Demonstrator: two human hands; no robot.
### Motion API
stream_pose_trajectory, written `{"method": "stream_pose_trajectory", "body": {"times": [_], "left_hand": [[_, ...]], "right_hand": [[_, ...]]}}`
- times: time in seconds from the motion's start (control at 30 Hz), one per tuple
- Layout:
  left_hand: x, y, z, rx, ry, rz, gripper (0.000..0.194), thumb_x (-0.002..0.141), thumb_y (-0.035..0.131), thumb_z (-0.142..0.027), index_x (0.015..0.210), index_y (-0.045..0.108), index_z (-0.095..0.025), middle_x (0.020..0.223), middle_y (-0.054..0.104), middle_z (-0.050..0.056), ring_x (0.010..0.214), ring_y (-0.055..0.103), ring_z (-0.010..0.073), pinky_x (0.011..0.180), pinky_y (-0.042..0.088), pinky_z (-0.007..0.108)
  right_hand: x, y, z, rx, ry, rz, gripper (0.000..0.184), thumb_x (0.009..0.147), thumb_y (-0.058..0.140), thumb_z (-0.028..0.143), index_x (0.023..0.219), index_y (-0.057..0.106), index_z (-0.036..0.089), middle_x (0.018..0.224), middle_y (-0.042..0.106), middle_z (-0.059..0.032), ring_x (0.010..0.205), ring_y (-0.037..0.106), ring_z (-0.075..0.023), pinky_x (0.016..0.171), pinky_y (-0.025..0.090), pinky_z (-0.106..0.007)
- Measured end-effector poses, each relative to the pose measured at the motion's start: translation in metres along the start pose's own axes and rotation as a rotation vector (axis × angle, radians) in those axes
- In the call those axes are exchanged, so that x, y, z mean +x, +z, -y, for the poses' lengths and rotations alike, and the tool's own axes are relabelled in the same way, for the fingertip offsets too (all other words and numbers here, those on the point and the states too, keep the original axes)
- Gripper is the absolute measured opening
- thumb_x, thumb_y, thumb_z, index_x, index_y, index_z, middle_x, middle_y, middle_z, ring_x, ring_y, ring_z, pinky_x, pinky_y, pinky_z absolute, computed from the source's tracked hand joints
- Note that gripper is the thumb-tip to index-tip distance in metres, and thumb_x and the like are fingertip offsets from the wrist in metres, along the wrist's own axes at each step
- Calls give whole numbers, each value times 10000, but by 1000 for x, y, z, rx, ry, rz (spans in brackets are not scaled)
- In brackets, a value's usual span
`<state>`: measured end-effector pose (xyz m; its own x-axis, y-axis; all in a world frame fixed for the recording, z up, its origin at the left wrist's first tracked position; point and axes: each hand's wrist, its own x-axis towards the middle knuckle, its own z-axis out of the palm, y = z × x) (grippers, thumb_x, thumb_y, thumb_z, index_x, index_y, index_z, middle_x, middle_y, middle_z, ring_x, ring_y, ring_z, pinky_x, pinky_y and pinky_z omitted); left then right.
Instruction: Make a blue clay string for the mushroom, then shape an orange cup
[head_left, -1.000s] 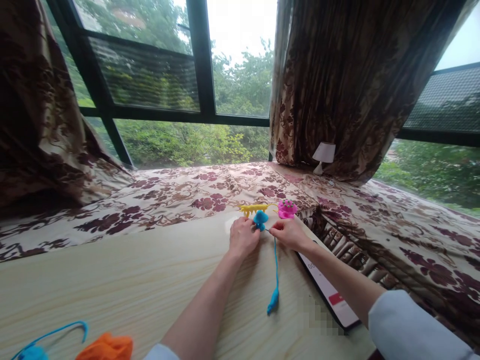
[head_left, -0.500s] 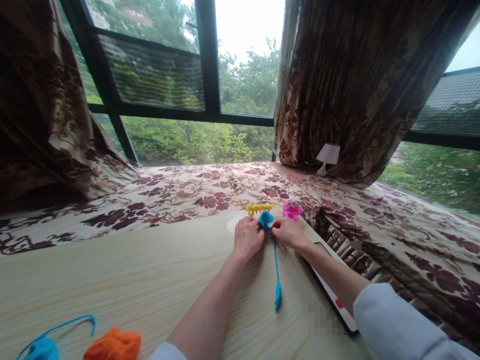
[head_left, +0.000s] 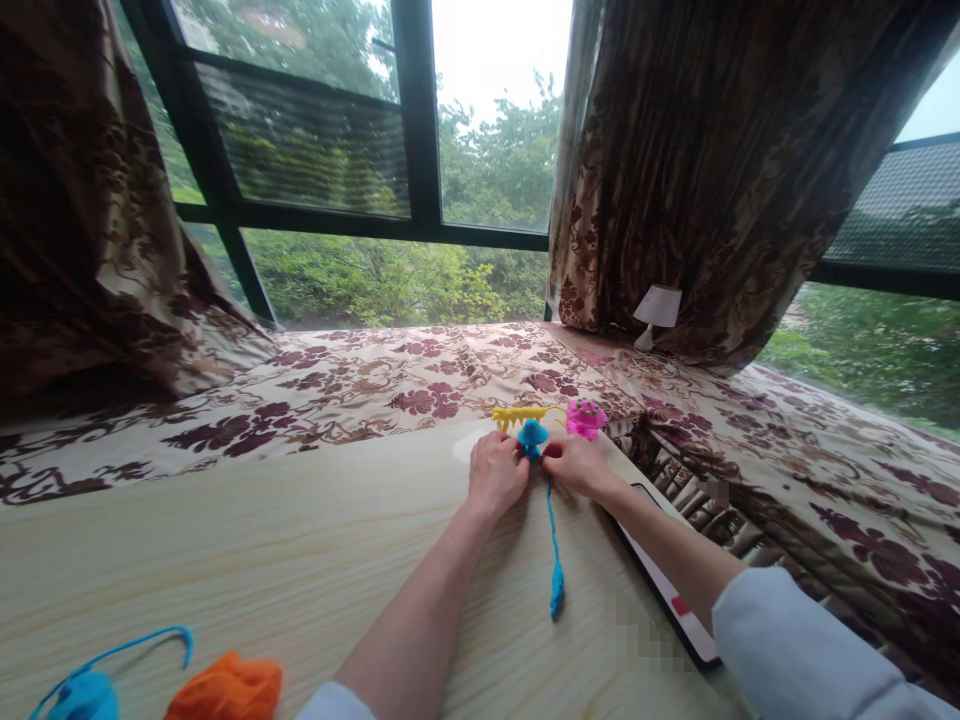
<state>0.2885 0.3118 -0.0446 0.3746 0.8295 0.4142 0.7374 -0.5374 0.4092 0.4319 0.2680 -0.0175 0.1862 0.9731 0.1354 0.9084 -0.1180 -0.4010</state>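
A small blue modelling-clay figure (head_left: pixel 533 436) with a pointed, cap-like top stands near the far end of the table. My left hand (head_left: pixel 496 468) has its fingers curled against the figure's left side. From the right, my right hand (head_left: pixel 574 464) pinches at its lower part; the fingertips partly hide the base. A thin blue clay strand (head_left: pixel 553 530) lies below the hands and ends in a thicker, leaf-like tip. Just behind sit a comb-like yellow clay piece (head_left: pixel 517 414) and a pink clay piece (head_left: pixel 585 418) with green dots on top.
At the front left lie an orange clay lump (head_left: pixel 225 688) and a blue clay lump (head_left: pixel 84 697) with a curved strand. A dark-edged tablet-like object (head_left: pixel 664 575) rests under my right forearm. Beyond the wooden table (head_left: pixel 225 540), a white lamp (head_left: pixel 658 308) stands on flowered cloth.
Both hands stay at the blue figure with almost no movement. The view has shifted very slightly.
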Motion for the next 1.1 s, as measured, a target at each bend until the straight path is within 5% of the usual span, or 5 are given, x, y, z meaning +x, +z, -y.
{"method": "stream_pose_trajectory", "body": {"times": [1.1], "left_hand": [[1, 2, 2, -10, 15, -22, 199, 739, 510, -267, 866, 653, -211, 953, 592, 49, 930, 505, 198, 844, 361, 310]], "right_hand": [[14, 9, -10, 70, -28, 24, 248, 772, 521, 383, 787, 704, 215, 726, 688, -19, 669, 605, -139, 531, 379, -184]]}}
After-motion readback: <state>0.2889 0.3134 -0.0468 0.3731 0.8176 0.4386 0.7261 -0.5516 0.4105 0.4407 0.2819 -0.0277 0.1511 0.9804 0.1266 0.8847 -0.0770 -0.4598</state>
